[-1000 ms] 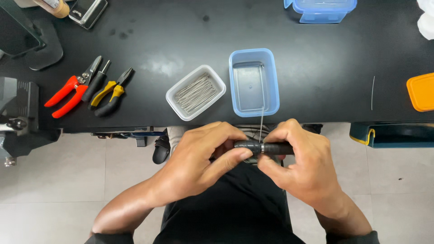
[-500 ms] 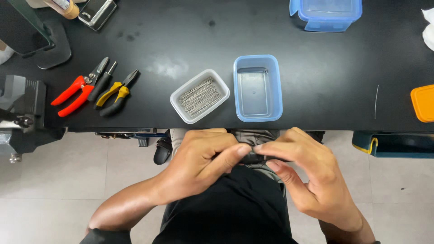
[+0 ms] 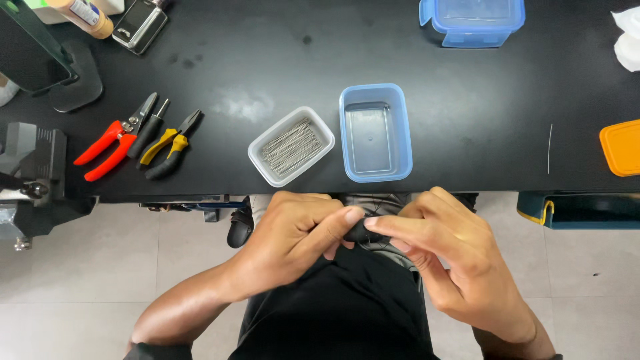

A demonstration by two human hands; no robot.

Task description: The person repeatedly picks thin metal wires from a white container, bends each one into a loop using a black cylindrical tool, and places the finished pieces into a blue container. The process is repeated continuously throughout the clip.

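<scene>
My left hand (image 3: 293,233) and my right hand (image 3: 447,257) meet over my lap, just below the edge of the black table (image 3: 467,107). Both pinch a small black cylindrical piece (image 3: 359,232) between thumbs and forefingers; most of it is hidden by my fingers. Above my hands on the table stand a clear tray of thin metal pins (image 3: 291,146) and an empty blue plastic container (image 3: 375,132).
Red-handled snips (image 3: 110,140), a black tool and yellow-handled pliers (image 3: 168,145) lie at the left. A vise (image 3: 30,180) clamps the left edge. A single wire (image 3: 549,148), an orange lid (image 3: 621,147) and a blue lidded box (image 3: 472,20) sit to the right and back.
The thin wire that stuck up from the black piece is no longer visible. My hands have closed tighter around the piece, and my right fingers have shifted along it.
</scene>
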